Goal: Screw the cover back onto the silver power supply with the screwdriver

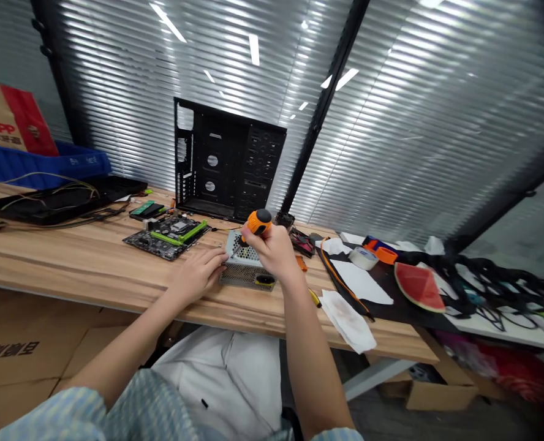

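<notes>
A grey metal power supply box (pixel 243 273) lies on the wooden table (pixel 79 263) in front of me. My left hand (pixel 201 271) rests flat against its left side, fingers apart, steadying it. My right hand (pixel 274 248) grips an orange-and-black screwdriver (pixel 257 223), its tip angled down-left onto the top of the box. A green-and-black motherboard (pixel 168 233) lies just left of the box. An empty black computer case (pixel 226 160) stands upright behind them.
A black panel with cables (pixel 60 199) and a blue bin (pixel 42 165) sit at the far left. To the right are white paper sheets (pixel 352 315), a tape roll (pixel 362 257), a watermelon slice (pixel 418 286) and tangled black cables (pixel 487 278). Cardboard boxes lie on the floor.
</notes>
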`<state>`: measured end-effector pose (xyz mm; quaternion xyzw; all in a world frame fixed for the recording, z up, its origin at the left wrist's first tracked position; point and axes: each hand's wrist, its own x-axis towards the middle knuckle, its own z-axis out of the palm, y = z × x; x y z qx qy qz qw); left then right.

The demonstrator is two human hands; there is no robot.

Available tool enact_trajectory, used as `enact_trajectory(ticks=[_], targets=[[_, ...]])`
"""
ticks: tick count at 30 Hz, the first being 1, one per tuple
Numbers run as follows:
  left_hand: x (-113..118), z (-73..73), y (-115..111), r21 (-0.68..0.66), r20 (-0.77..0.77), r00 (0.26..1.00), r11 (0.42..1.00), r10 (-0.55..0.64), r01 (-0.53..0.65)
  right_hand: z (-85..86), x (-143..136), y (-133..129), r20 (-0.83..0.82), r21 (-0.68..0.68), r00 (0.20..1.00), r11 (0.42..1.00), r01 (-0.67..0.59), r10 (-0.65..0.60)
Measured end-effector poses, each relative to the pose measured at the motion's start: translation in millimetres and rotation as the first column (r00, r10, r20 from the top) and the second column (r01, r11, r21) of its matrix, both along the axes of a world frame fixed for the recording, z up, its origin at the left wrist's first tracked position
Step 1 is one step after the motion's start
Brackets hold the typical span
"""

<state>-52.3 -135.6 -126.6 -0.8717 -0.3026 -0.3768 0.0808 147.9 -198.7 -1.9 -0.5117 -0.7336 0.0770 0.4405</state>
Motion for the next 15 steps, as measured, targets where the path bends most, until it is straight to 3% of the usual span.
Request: enact_trajectory(ticks=[7,11,15], targets=[[3,30.4,25,-0.076,-0.168,0.979,0.991,-0.119,0.108,17.7,11,40,-0.184,-0.047,0.983,0.998,-0.033,0.024],[12,56.3,39,-0.15,-0.339,0.923,0.979,-0.184,0.14,31.4,16,63,-0.149,-0.126,0.989,0.992,-0.034,0.015],[22,76.6,52,-0.277,-0.366,0.889,0.944,-0.277,0.18,40.7,22,76,-0.092,-0.217,0.996,0.976,-0.018,-0.003]])
